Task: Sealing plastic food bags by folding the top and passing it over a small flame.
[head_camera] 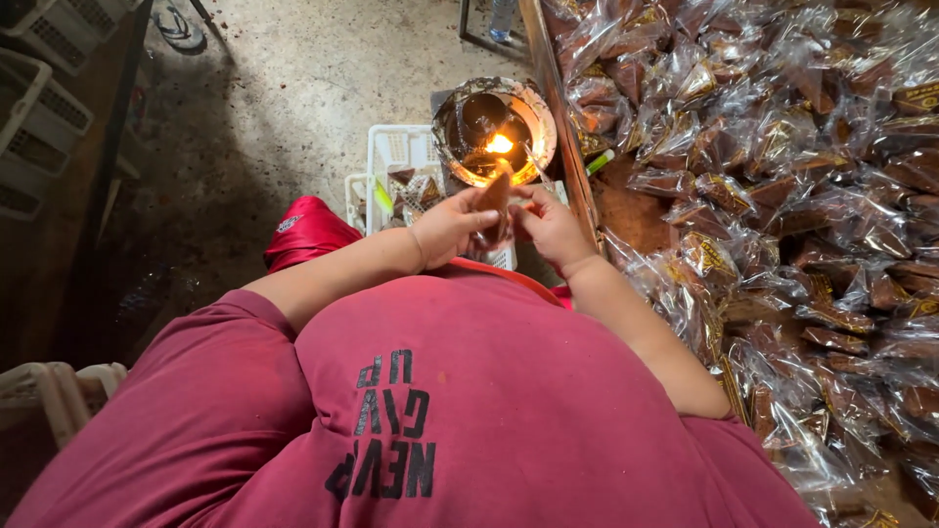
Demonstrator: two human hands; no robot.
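Brown snack in a clear packet (494, 200) sits pinched between both hands, just near of the flame pot (494, 132): left hand (452, 227) closed on its left edge, right hand (550, 223) gripping its right.

Dark-red short-sleeved shirt (469, 411) with black printed lettering; bare forearms; shiny red shorts (308, 233)

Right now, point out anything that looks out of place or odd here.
An open flame burns in a foil-lined bowl beside heaps of clear plastic packets. Both hands, left hand and right hand, hold a packet near it.
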